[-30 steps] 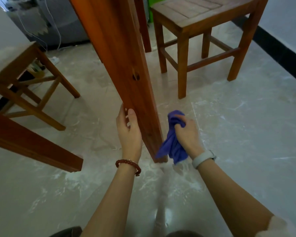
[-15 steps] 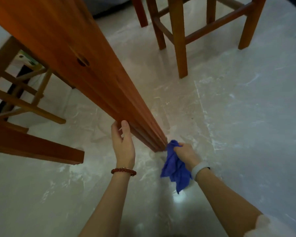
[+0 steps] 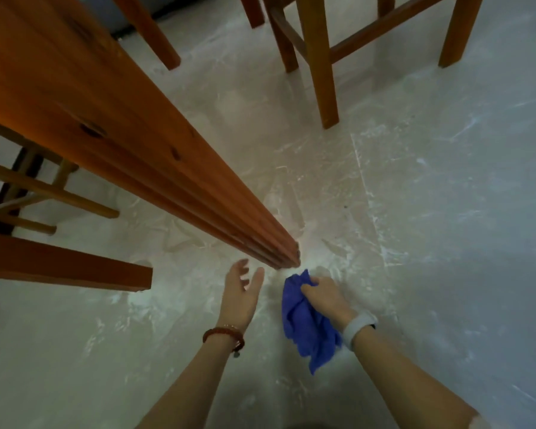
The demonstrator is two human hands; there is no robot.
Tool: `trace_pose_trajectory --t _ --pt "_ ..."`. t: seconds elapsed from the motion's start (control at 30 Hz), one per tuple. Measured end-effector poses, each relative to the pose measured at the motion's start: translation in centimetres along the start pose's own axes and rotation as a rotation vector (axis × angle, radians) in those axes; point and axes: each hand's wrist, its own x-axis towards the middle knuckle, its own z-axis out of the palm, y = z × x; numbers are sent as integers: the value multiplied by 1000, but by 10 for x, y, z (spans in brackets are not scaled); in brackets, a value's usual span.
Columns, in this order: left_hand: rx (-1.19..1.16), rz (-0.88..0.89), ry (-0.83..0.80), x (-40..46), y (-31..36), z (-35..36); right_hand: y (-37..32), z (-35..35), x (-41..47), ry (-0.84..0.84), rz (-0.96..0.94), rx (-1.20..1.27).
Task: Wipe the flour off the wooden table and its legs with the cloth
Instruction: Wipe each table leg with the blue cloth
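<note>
A thick orange-brown table leg (image 3: 143, 156) runs from the upper left down to its foot on the floor at the centre. My right hand (image 3: 324, 297) grips a bunched blue cloth (image 3: 307, 323) just below and right of the leg's foot, the cloth hanging down toward my wrist. My left hand (image 3: 242, 289) hovers left of the foot with fingers spread, touching nothing. White flour is smeared over the pale floor (image 3: 338, 187) around the foot.
A second table leg (image 3: 65, 267) ends at the left. A wooden stool (image 3: 322, 57) stands at the upper right, another stool's rungs (image 3: 44, 193) at the left. Open tiled floor lies to the right.
My left hand has let go of the table leg and opened. My right hand with the cloth has dropped from the leg's lower side to just past its foot. The view has tilted downward.
</note>
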Motion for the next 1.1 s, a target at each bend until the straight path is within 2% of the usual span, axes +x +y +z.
trace_pose_trajectory --t 0.07,0.1,0.2,0.37,0.43,0.53,0.63,0.67,0.73,0.8,0.87,0.97,1.1 --pt "272 -138 -236 9 -14 -3 0 -1 -16 -27 -16 -1" --pt "295 -191 -277 12 -13 -5 -1 0 -22 -29 -45 -25" --pt "47 -323 -262 7 5 -1 -16 7 -30 15 -121 -51" --pt "-193 -324 -529 -4 15 6 -39 16 -42 119 -112 311" --pt "-421 -306 -512 -5 12 -1 -43 23 -49 93 -138 354" --pt "-570 -272 -517 -3 3 -22 -54 36 -59 -5 -164 384" --pt "-514 -178 -479 8 -16 -46 -72 45 -69 12 -191 223" --pt "-485 -153 -403 12 -22 -54 -77 46 -70 81 -217 101" --pt "-489 -70 -221 19 -38 -70 -87 46 -75 324 -296 -78" --pt "-562 77 -60 27 -48 -88 -95 44 -81 549 -380 -98" --pt "-645 196 16 41 -44 -103 -110 49 -88 643 -460 -92" --pt "-727 388 -31 52 -10 -117 -139 65 -95 662 -550 -35" --pt "-810 716 -98 51 43 -134 -164 90 -94 747 -580 245"
